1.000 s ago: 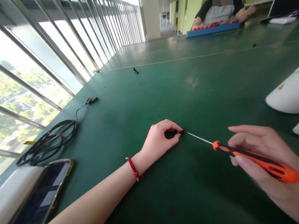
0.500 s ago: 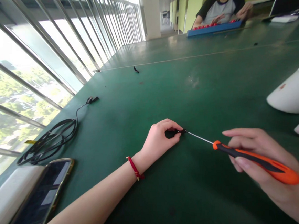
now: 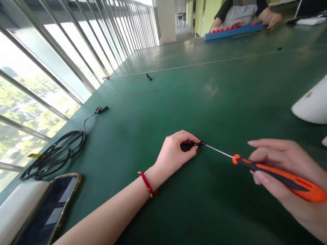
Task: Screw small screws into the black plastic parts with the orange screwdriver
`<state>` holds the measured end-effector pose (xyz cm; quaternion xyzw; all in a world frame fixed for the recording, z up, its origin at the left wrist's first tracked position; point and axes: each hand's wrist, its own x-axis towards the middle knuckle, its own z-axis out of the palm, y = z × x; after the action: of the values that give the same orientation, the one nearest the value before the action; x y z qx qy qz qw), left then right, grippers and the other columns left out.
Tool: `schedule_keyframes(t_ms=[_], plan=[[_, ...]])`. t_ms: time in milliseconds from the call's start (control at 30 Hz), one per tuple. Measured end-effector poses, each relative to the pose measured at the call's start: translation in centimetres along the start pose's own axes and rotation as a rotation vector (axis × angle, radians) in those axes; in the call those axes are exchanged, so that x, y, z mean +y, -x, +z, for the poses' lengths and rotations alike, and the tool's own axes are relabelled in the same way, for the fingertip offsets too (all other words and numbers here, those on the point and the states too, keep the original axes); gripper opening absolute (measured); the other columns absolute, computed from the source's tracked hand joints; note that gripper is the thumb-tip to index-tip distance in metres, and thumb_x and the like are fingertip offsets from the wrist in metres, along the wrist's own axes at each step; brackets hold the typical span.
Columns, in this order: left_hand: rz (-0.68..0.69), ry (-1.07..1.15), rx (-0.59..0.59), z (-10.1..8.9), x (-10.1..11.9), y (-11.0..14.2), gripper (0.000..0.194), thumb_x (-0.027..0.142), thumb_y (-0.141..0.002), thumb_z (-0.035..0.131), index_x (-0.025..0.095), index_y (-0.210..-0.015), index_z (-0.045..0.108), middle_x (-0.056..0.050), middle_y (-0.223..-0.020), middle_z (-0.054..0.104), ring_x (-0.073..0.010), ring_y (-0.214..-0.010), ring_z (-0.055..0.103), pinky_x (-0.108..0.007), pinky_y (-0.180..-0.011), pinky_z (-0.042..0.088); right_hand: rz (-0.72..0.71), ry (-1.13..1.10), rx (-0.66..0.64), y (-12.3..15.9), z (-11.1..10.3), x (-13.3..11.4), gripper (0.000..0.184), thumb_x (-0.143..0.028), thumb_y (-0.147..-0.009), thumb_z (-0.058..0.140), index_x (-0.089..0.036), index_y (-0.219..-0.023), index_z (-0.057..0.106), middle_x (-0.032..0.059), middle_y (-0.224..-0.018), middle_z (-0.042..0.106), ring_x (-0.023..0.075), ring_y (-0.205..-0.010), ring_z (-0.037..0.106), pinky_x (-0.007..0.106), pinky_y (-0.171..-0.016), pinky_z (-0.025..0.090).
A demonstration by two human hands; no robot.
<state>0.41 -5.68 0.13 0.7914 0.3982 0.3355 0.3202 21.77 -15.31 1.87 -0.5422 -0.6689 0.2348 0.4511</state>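
Note:
Between thumb and forefinger, my left hand (image 3: 177, 148) pinches a small black part (image 3: 199, 143) low over the green table (image 3: 179, 106); most of the part is hidden by the fingers. A red cord bracelet circles that wrist. My right hand (image 3: 292, 176) is closed on the orange and black handle of a screwdriver (image 3: 280, 173), thumb below and fingertips above. The thin metal shaft slants toward my left hand, and its tip meets the black part. The exact contact is too small to make out.
Left on the table lie a phone (image 3: 59, 206), a white box (image 3: 15, 221) and a coiled black cable (image 3: 61, 153). A small black piece (image 3: 149, 77) rests farther back. White objects (image 3: 320, 100) stand at right. Across the table a person sits behind a blue tray (image 3: 235, 32). Railings (image 3: 95, 41) line the left.
The screwdriver handle has turned about its own axis, its dark and orange stripes shifting, while my right fingers moved slightly. My left hand has stayed still. The person opposite has lowered one hand.

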Motion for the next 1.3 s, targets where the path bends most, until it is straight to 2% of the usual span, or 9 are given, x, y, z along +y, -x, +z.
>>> schedule_keyframes(t_ms=[133,333,567,667,800,900,1033,1200,1300], plan=[[-0.003,0.007,0.005,-0.01,-0.08,0.04,0.017,0.008,-0.074,0.057,0.016,-0.084,0.067,-0.003,-0.088,0.067,-0.013,-0.08,0.062,-0.025,-0.075,0.051,0.097,0.006,-0.053,0.32,0.18,-0.16,0.025,-0.033,-0.082,0.054,-0.026,-0.106,0.054,-0.0022,-0.067,0.059,0.0075,-0.043,0.052,0.017,-0.04,0.044],[0.002,0.018,0.001,-0.02,-0.17,0.07,0.017,0.008,-0.074,0.057,0.016,-0.084,0.067,-0.003,-0.089,0.067,-0.0124,-0.08,0.061,-0.025,-0.076,0.051,-0.042,0.061,0.148,-0.01,0.1,-0.02,0.029,-0.033,-0.079,0.058,-0.024,-0.106,0.054,0.003,-0.087,0.058,0.0118,-0.065,0.063,0.02,-0.057,0.054],[0.003,0.019,0.009,0.02,-0.15,0.07,0.017,0.007,-0.074,0.057,0.016,-0.084,0.067,-0.002,-0.089,0.067,-0.0121,-0.08,0.061,-0.025,-0.076,0.051,0.015,0.086,-0.078,-0.06,-0.13,-0.06,0.031,-0.031,-0.08,0.056,-0.027,-0.11,0.05,-0.0013,-0.07,0.062,0.0096,-0.047,0.057,0.018,-0.042,0.048],[0.0,0.014,0.01,-0.01,-0.04,0.03,0.016,0.008,-0.074,0.057,0.016,-0.084,0.067,-0.003,-0.089,0.067,-0.0125,-0.08,0.062,-0.026,-0.076,0.051,0.017,0.043,-0.019,0.1,-0.14,-0.08,0.032,-0.032,-0.08,0.056,-0.028,-0.111,0.05,-0.0019,-0.069,0.059,0.0105,-0.049,0.057,0.02,-0.045,0.05],[-0.002,0.009,0.003,0.0,-0.03,-0.01,0.016,0.008,-0.074,0.057,0.015,-0.084,0.067,-0.003,-0.089,0.067,-0.0122,-0.08,0.061,-0.025,-0.076,0.051,-0.013,0.085,0.144,0.02,-0.11,-0.05,0.028,-0.032,-0.079,0.057,-0.027,-0.106,0.052,0.0028,-0.088,0.058,0.014,-0.068,0.063,0.024,-0.059,0.055],[0.008,0.009,0.011,0.05,-0.12,0.01,0.016,0.008,-0.074,0.058,0.015,-0.085,0.067,-0.003,-0.089,0.067,-0.012,-0.08,0.061,-0.024,-0.075,0.05,0.013,0.061,0.037,-0.13,-0.15,0.11,0.034,-0.03,-0.08,0.056,-0.027,-0.113,0.048,0.0002,-0.077,0.06,0.0123,-0.061,0.062,0.019,-0.05,0.052],[0.028,0.016,0.016,0.13,-0.21,0.04,0.017,0.009,-0.077,0.057,0.016,-0.088,0.068,-0.003,-0.09,0.067,-0.0125,-0.082,0.061,-0.025,-0.078,0.05,0.011,0.095,-0.08,-0.13,-0.24,0.28,0.024,-0.031,-0.082,0.055,-0.025,-0.105,0.052,-0.0001,-0.077,0.065,0.0102,-0.057,0.063,0.014,-0.046,0.05],[0.036,0.01,0.013,0.12,-0.19,-0.02,0.016,0.009,-0.077,0.057,0.016,-0.085,0.069,-0.003,-0.09,0.067,-0.0125,-0.082,0.061,-0.025,-0.079,0.05,-0.023,0.094,-0.012,-0.07,-0.16,0.18,0.026,-0.031,-0.08,0.056,-0.026,-0.105,0.053,-0.0019,-0.069,0.062,0.0101,-0.054,0.061,0.016,-0.047,0.05],[0.025,0.007,0.017,0.11,-0.16,-0.02,0.015,0.01,-0.077,0.057,0.016,-0.084,0.069,-0.003,-0.09,0.067,-0.0125,-0.081,0.061,-0.026,-0.078,0.05,-0.069,0.106,0.049,-0.09,-0.18,0.16,0.027,-0.032,-0.08,0.056,-0.027,-0.107,0.052,-0.0003,-0.077,0.061,0.0107,-0.057,0.062,0.018,-0.051,0.052]])
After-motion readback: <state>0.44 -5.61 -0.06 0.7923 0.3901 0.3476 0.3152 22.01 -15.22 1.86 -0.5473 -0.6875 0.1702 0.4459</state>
